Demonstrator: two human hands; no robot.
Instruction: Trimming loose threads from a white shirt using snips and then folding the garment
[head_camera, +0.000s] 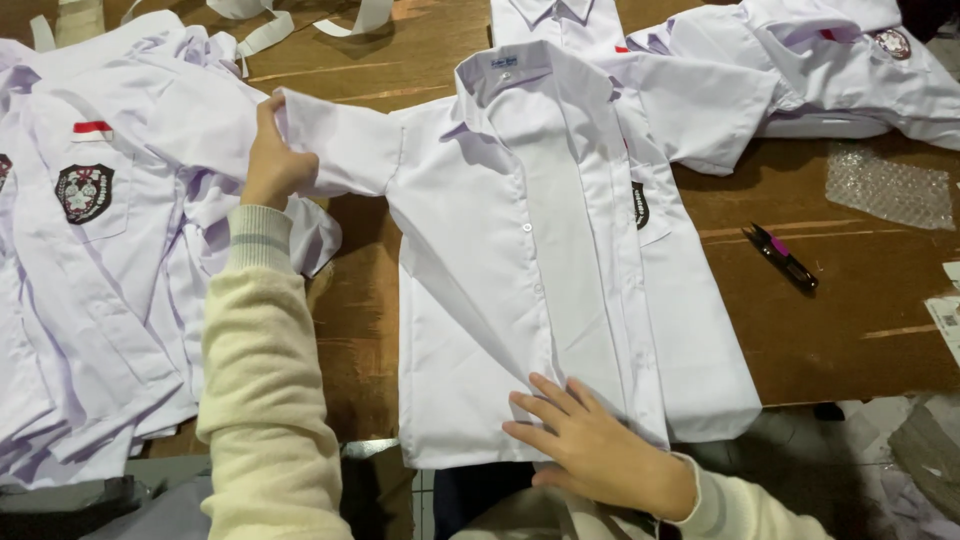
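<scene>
At the bench's near edge, the left hand (272, 165) pinches the white shirt (520, 270) by its sleeve; the right hand (590, 445) lies open and flat on its hem.

The white shirt (520, 270) under my hands is smooth, matt woven cloth. The table (850, 320) is worn brown wood; my sleeve (265, 390) is soft cream knit.

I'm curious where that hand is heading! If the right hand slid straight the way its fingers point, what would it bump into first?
The right hand lies flat on the white shirt, fingers pointing up-left. It would probably just keep sliding over the shirt's front, then the wooden table.
</scene>
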